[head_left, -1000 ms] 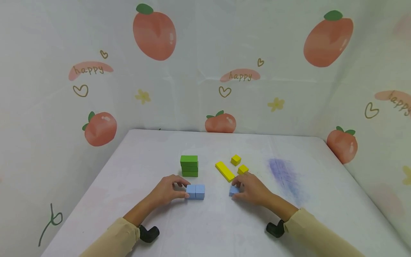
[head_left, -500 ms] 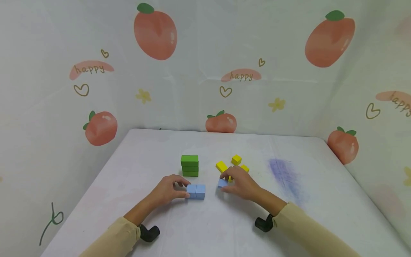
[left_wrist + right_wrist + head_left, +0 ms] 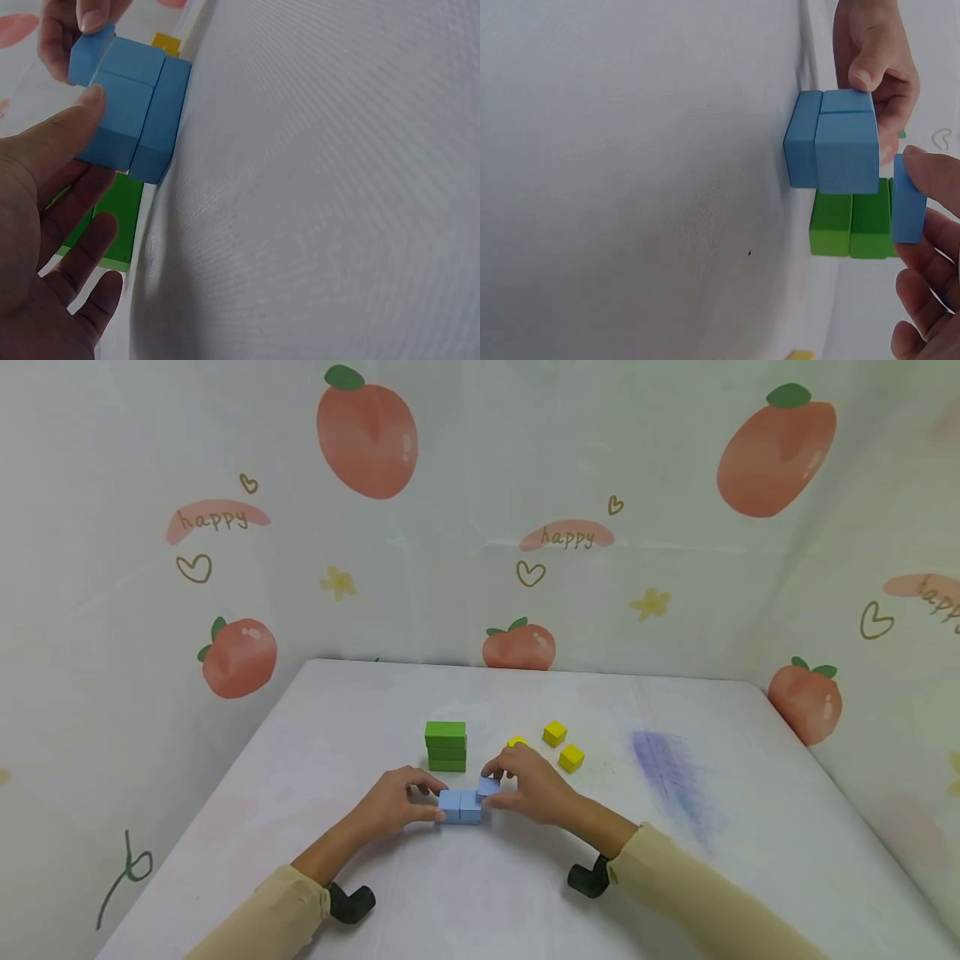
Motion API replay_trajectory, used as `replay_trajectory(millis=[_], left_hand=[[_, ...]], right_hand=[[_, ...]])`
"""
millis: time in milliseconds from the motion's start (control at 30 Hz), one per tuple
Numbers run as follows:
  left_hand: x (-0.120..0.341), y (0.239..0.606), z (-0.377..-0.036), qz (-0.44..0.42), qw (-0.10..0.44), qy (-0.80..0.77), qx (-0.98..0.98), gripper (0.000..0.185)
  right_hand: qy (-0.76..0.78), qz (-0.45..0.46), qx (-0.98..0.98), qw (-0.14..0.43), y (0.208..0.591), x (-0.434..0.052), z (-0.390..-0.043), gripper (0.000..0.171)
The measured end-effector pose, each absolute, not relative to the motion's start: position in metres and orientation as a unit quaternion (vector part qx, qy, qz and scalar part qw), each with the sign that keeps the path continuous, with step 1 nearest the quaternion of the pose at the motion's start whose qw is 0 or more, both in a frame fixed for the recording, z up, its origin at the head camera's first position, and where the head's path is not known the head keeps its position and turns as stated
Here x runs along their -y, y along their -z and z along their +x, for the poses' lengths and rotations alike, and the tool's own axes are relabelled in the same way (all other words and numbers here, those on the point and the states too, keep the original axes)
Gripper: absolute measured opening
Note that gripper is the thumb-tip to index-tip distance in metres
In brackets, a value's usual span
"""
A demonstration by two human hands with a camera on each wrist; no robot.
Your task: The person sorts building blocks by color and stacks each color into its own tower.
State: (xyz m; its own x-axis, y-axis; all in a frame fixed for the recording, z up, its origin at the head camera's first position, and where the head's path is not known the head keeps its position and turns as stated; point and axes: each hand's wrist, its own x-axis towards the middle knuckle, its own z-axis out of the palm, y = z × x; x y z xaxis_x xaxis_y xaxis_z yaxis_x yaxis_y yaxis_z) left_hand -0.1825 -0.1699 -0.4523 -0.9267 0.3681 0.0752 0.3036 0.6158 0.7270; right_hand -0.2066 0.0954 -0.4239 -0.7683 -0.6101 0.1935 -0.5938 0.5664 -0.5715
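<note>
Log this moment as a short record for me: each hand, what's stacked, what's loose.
Left hand: pinches the blue stack at its left end
Right hand: pinches a flat blue block by the stack's right end; right wrist view shows a gap between
Blue stack: two blue cubes side by side on a blue bar
Green stack: behind the blue one
Loose: two yellow cubes; another yellow piece, mostly hidden by the right hand

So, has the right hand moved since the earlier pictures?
Yes: in the head view, the right hand has moved left, farther from the purple smudge and closer to the green stack, bringing its blue block along.
</note>
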Motion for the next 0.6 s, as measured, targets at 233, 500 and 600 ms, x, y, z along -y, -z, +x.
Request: replay_trajectory(millis=[233, 500, 600], left_hand=[[0.17, 0.452, -0.183, 0.188, 0.042, -0.398, -0.897, 0.033], [0.17, 0.453, -0.183, 0.2, 0.036, -0.394, -0.897, 0.033], [0.17, 0.453, -0.183, 0.2, 0.035, -0.392, -0.898, 0.033]], right_hand=[[0.316, -0.361, -0.877, 0.01, 0.426, -0.083, -0.207, 0.032], [0.306, -0.363, -0.88, 0.014, 0.424, -0.075, -0.205, 0.032], [0.299, -0.367, -0.881, 0.016, 0.425, -0.073, -0.205, 0.033]])
